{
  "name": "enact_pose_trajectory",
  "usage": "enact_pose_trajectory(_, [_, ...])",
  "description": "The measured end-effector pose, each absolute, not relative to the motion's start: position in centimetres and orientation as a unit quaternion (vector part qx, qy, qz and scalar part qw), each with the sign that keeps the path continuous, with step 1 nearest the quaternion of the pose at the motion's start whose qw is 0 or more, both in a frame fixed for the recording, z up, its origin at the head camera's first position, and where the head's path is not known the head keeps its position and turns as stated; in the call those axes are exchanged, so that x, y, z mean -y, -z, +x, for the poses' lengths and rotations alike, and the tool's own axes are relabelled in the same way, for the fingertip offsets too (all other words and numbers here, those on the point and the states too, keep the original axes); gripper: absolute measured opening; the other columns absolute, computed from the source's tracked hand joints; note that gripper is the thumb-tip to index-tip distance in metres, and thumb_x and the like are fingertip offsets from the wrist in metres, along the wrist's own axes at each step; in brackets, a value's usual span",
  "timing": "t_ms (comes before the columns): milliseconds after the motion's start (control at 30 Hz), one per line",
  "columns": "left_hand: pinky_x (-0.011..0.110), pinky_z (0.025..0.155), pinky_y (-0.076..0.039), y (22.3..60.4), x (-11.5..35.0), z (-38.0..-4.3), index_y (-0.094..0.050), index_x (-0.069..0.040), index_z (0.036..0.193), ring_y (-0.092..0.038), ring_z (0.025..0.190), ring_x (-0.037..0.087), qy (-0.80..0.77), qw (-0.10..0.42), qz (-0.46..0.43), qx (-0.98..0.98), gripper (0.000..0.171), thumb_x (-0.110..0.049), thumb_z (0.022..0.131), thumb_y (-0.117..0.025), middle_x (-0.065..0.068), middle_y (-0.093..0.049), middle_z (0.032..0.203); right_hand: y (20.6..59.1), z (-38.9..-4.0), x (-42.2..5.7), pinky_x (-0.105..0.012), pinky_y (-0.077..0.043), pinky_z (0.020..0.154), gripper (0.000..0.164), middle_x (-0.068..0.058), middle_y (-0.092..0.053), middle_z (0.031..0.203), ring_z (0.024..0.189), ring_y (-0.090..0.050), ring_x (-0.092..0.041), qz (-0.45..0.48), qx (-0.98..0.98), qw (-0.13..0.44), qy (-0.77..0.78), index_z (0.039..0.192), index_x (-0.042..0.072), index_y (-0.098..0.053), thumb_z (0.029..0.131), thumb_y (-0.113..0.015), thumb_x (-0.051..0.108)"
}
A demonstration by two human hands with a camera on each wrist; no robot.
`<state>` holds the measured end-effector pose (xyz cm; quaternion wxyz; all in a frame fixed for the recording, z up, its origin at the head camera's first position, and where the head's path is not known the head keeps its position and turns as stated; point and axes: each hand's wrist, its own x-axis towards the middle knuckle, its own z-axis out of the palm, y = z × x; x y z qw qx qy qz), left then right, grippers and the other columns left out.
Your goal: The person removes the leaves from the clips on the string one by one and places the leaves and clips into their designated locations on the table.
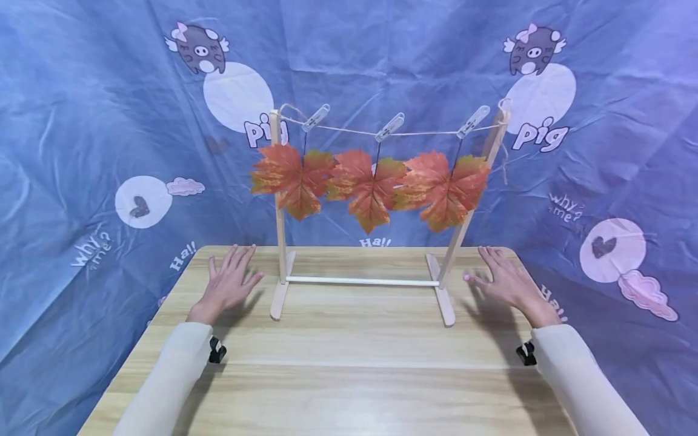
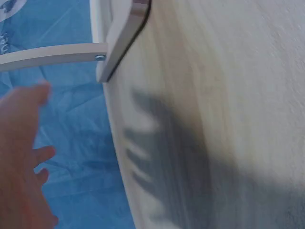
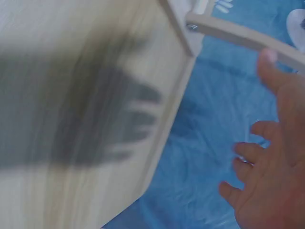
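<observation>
In the head view, my left hand is spread beside the left foot of a wooden rack, holding nothing. To the right of the rack, my right hand is likewise spread, with nothing in it. Both hands cast shadows on the table and appear raised above it. A thin string runs between the rack's two posts. Three clothespins, left, middle and right, sit on the string. From them hang three red-orange maple leaves, left, middle and right, with edges overlapping.
The rack stands near the back edge of a light wooden table. A white rod joins its posts low down. Behind the table and at its sides hangs a blue printed cloth. The string's loose end dangles by the right post.
</observation>
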<state>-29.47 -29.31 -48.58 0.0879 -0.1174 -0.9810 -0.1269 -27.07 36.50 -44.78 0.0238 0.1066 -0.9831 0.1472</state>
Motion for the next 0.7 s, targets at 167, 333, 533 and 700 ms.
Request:
enact_pose_trajectory(167, [0.078,0.121,-0.03,47.9,28.9,-29.3,-0.049,-0.001,0.154,-0.047,0.145,0.049,0.126,0.144,-0.135,0.972,0.055,-0.024,0.106,-0.062,0.028,-0.056,0.151,43.5,-27.0,-35.4,-0.07,-0.054,0.098,0.055,-0.028,-0.073,0.127,0.118,-0.067,-0.054,0.107,0.979,0.074,-0.156,0.138,-0.004,-0.063,0.104,-0.068,0.039])
enact_pose_trajectory(333, [0.063,0.096,-0.058,47.1,28.0,-29.2,-0.069,0.0,0.131,-0.069,0.114,0.042,0.159,0.212,-0.151,0.952,0.032,-0.014,0.103,-0.063,0.02,-0.075,0.12,41.5,-26.8,-34.1,-0.049,-0.056,0.061,0.017,0.001,-0.077,0.083,0.082,-0.073,-0.028,0.1,0.976,0.116,-0.156,0.093,0.014,-0.077,0.101,-0.071,0.029])
enact_pose_trajectory(533, [0.053,0.068,-0.063,45.4,26.3,-28.9,-0.075,-0.004,0.106,-0.074,0.084,0.033,0.178,0.265,-0.165,0.933,0.014,-0.011,0.101,-0.065,0.012,-0.078,0.096,39.5,-26.4,-32.4,-0.034,-0.04,0.05,0.031,0.01,-0.063,0.064,0.062,-0.057,-0.015,0.113,0.972,0.138,-0.15,0.075,0.024,-0.068,0.103,-0.067,0.036])
enact_pose_trajectory(700, [0.046,0.061,-0.06,43.8,25.0,-28.4,-0.071,-0.006,0.097,-0.071,0.075,0.027,0.186,0.281,-0.174,0.925,0.006,-0.011,0.099,-0.068,0.008,-0.075,0.087,38.1,-26.0,-30.8,-0.035,-0.04,0.054,0.034,0.009,-0.057,0.064,0.061,-0.053,-0.015,0.136,0.969,0.148,-0.142,0.072,0.025,-0.061,0.104,-0.065,0.035])
